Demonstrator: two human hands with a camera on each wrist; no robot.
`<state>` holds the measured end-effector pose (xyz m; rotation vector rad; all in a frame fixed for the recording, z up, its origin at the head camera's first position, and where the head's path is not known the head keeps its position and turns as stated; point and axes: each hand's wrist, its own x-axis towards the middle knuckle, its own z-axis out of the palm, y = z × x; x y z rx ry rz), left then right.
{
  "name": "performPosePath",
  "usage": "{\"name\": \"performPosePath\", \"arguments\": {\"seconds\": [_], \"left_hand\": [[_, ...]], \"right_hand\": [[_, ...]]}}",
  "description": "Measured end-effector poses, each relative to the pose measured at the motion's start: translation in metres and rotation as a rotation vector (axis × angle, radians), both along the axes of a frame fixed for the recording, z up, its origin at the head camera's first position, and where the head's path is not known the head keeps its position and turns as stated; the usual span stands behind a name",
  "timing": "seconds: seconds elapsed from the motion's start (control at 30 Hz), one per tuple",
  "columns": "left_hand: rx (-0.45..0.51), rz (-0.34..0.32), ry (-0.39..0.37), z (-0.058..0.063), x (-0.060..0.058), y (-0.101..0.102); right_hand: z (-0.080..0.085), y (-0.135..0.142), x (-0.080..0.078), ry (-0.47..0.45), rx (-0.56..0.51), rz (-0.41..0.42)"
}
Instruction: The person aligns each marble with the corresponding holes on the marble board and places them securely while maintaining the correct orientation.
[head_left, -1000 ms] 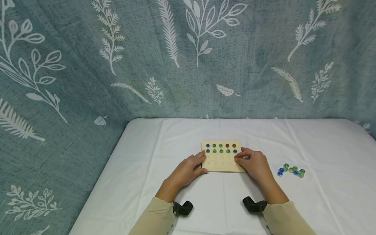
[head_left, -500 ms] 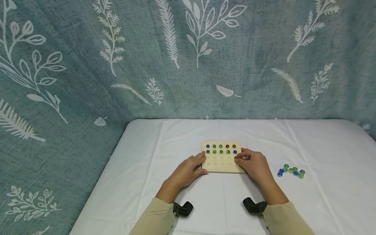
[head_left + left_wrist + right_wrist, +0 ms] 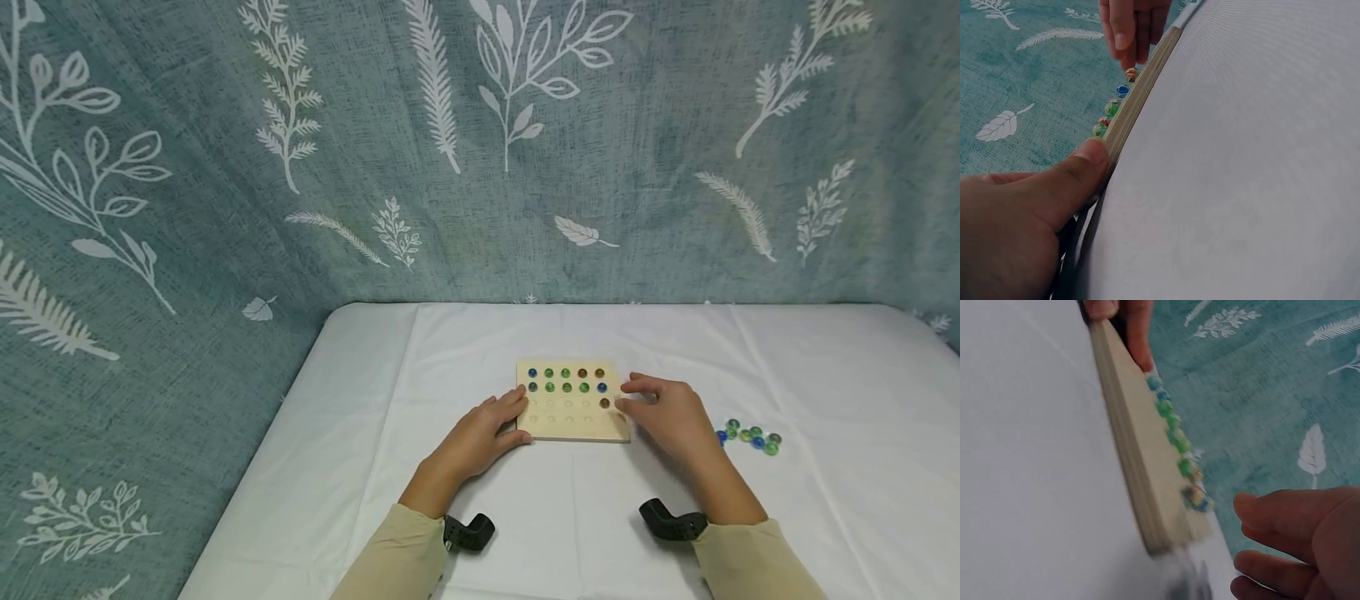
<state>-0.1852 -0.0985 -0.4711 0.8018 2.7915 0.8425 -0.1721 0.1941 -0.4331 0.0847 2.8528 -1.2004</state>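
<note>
A pale wooden board [image 3: 570, 427] with rows of shallow hollows lies on the white-covered table. Glass marbles fill its two far rows, and one brownish marble [image 3: 604, 402] sits at the right end of the third row. My left hand [image 3: 480, 433] holds the board's left side, thumb at the near corner; the left wrist view shows the thumb [image 3: 1088, 156] against its edge. Just off the right edge hovers my right hand [image 3: 667, 414]. In the right wrist view its thumb and fingers [image 3: 1279, 569] are apart with nothing between them.
Several loose green and blue marbles [image 3: 757, 437] lie on the table [image 3: 450, 350] right of my right hand, which partly covers them. A patterned teal curtain [image 3: 480, 208] hangs behind the table. Each wrist carries a black device [image 3: 470, 533].
My right hand has let go of the brownish marble and drawn back to the right, so the marble now shows in its hollow. My left hand stays on the board.
</note>
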Motion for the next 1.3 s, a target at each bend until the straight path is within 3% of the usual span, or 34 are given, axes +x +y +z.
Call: {"name": "performPosePath", "arguments": {"seconds": [0.2,0.53,0.8,1.3], "left_hand": [[0.005,0.002,-0.003,0.000,-0.001,0.000],[-0.013,0.011,-0.001,-0.003,-0.002,0.002],[-0.002,0.011,0.014,-0.004,-0.001,0.003],[0.010,0.020,0.018,-0.005,0.000,0.003]], "right_hand": [[0.011,0.044,0.005,0.022,0.073,-0.029],[0.007,0.115,0.018,-0.100,0.166,-0.023],[0.004,0.134,0.018,-0.169,0.189,0.031],[-0.001,0.132,0.018,-0.119,0.257,0.062]]}}
